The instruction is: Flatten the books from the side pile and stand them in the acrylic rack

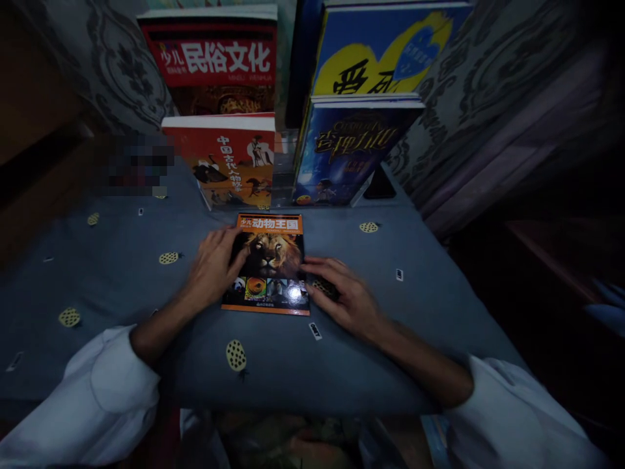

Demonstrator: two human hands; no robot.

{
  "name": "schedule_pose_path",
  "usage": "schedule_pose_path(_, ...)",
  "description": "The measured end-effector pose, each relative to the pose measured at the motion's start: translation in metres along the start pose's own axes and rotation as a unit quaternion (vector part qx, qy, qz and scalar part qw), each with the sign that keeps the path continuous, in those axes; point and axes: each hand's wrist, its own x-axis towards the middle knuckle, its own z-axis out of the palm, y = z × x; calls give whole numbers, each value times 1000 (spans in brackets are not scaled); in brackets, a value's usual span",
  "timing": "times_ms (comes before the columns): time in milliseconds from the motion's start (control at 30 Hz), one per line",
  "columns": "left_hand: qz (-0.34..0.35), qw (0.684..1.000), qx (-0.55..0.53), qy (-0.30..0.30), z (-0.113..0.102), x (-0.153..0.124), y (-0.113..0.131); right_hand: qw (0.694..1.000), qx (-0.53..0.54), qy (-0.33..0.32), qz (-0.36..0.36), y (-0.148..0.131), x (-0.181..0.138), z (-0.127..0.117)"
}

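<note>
A book (269, 258) with a lion on its black and orange cover lies on the blue-grey tablecloth, between my two hands. My left hand (213, 262) grips its left side, with the thumb over the cover and the fingers along the upper left edge. On the other side, my right hand (346, 290) holds the right edge with its fingertips and thumb. What the fingertips do beneath the edges is hidden.
Behind the book, a stand holds a red book (215, 62), an orange-red book (234, 159), a blue and yellow book (375, 49) and a dark blue book (349, 146). A dark flat object (380, 184) lies beside it. Patterned curtains (517, 71) hang behind.
</note>
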Motion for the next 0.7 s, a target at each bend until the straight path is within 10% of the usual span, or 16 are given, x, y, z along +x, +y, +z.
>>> schedule_pose_path(333, -99, 961, -256, 17, 3, 4, -1, 998, -38, -42, -18, 3, -1, 2)
schedule_pose_path(500, -249, 816, -516, 73, 3, 9, 1, 999, -36, -33, -17, 3, -1, 3)
schedule_pose_path(700, -338, 678, -652, -14, -4, 10, 9, 1000, 8, -12, 26, 11, -1, 6)
